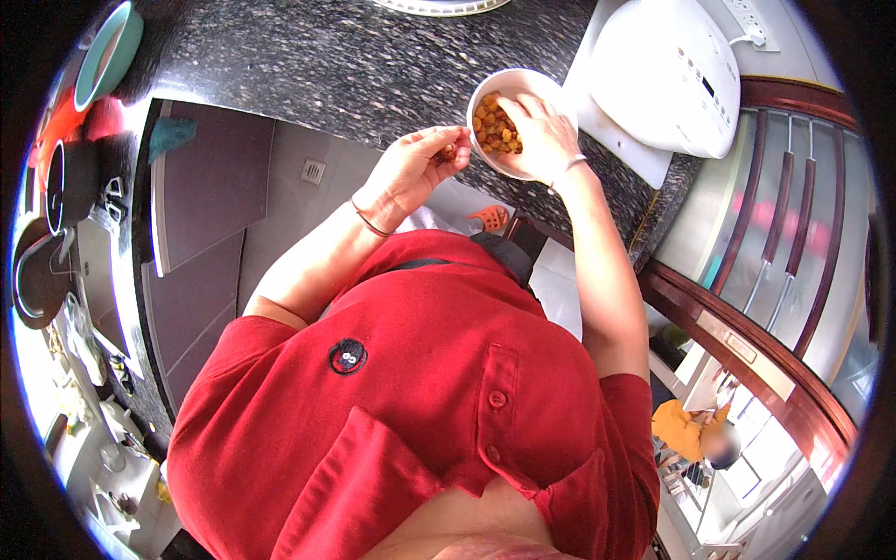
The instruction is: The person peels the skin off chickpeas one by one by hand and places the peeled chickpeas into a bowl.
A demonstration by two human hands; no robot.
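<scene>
A white bowl (523, 78) of golden-brown raisins (493, 126) stands on the speckled dark stone counter (350, 66). My right hand (542, 140) reaches into the bowl with its fingers apart and touches the raisins; what lies under the palm is hidden. Just left of the bowl's rim, my left hand (428, 162) is turned partly palm up, its thumb and fingers curled around a few dark brown raisins. A dark band circles the left wrist, and a light bracelet the right one.
A white kitchen appliance (665, 77) stands right of the bowl, plugged into a wall socket strip (752, 24). A green basin (108, 56), a dark pot (70, 185) and a sink are at left. Past the wooden-framed doors (742, 329) is another person (689, 430) in orange.
</scene>
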